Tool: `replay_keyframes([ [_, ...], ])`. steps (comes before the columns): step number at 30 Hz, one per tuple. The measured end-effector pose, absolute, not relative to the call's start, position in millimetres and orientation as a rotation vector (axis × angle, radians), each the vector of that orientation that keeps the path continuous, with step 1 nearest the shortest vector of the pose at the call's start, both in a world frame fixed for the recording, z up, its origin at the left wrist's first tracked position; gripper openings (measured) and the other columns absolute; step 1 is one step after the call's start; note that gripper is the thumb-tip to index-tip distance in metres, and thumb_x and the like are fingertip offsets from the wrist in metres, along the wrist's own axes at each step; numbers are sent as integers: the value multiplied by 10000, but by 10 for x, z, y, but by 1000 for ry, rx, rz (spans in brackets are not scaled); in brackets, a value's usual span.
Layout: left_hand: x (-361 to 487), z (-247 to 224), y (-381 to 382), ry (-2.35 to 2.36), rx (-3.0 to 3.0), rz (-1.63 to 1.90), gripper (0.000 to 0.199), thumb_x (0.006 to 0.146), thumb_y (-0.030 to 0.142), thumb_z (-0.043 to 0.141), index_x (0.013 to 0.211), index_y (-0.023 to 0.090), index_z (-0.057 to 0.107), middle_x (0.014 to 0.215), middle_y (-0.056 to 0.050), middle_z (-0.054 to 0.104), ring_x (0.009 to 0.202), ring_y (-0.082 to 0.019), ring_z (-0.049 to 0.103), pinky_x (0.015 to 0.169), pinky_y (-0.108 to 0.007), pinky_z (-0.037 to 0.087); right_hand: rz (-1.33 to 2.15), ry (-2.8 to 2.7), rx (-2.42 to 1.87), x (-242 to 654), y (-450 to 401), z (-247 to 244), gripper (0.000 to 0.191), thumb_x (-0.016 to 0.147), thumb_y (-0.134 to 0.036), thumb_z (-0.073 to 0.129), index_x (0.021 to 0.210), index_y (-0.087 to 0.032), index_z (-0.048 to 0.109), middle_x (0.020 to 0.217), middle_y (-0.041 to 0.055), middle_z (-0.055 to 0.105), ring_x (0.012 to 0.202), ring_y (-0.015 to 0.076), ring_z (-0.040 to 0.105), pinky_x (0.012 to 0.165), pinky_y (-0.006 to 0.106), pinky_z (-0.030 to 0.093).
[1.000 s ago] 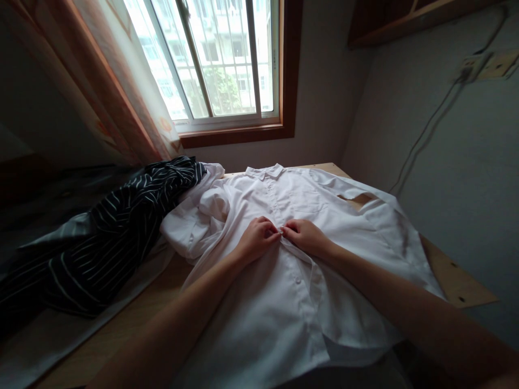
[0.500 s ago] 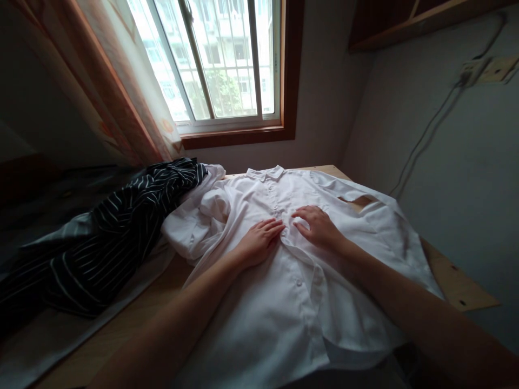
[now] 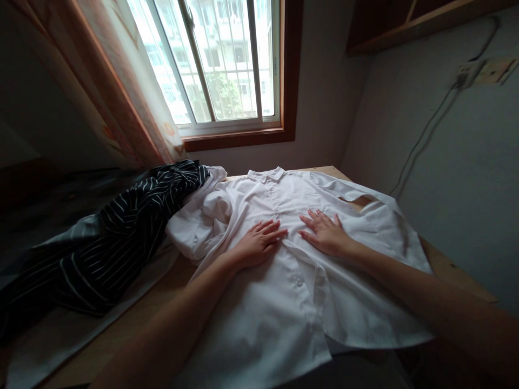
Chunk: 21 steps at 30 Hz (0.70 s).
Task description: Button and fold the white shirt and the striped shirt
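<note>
A white button-up shirt [image 3: 259, 308] is spread front side up, its collar at the far end. My left hand [image 3: 261, 242] lies flat on the shirt at the button placket, fingers stretched out. To its right, my right hand [image 3: 324, 232] rests palm down on the other front panel with fingers spread. Above the hands the two front edges meet. Below them the edges part in a loose fold, with a button showing on the left panel. The left-side sleeve is bunched up; the right-side sleeve lies out along the far right.
A black garment with white stripes [image 3: 117, 243] is heaped on the left. The wooden table top [image 3: 450, 267] shows at the right edge. Beyond it are a window [image 3: 227, 65], a curtain [image 3: 105, 81] and a wall socket with a cable [image 3: 421, 135].
My right hand has moved slightly right and down from the placket, and its curled fingers have flattened and spread on the shirt. My left hand stays nearly in place.
</note>
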<state>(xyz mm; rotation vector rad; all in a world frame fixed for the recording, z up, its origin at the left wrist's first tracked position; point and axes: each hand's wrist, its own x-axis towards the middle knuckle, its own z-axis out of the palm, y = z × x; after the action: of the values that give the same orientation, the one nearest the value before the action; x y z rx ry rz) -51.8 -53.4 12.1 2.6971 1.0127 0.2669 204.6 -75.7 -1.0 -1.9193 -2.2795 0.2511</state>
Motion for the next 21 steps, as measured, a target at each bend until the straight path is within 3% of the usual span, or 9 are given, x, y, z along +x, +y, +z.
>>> replay_keyframes([
  [5,-563,131,-514,936,2719,356,499,984,355,461,1479,307,425,1556,-37,402,1440,-230,343,1197,-438,246,231,-2332,-1929,2111,-744,-4,657,959,-653,284,1529,-329,335,1635,73,206,1501,313,141,1137,675,88],
  [14,-508,119,-271,990,2825,129,469,1023,370,343,1483,319,413,1570,16,372,1469,-196,288,1229,-432,136,226,-2300,-1951,2097,-496,-45,670,952,-666,282,1530,-330,330,1640,55,196,1494,334,151,1137,678,74],
  [21,-487,146,-156,1002,2953,117,470,1025,367,319,1484,312,407,1558,11,396,1450,-184,327,1213,-404,186,235,-2289,-1915,2115,-343,-29,646,963,-633,324,1514,-299,369,1623,98,242,1480,344,185,1122,687,97],
])
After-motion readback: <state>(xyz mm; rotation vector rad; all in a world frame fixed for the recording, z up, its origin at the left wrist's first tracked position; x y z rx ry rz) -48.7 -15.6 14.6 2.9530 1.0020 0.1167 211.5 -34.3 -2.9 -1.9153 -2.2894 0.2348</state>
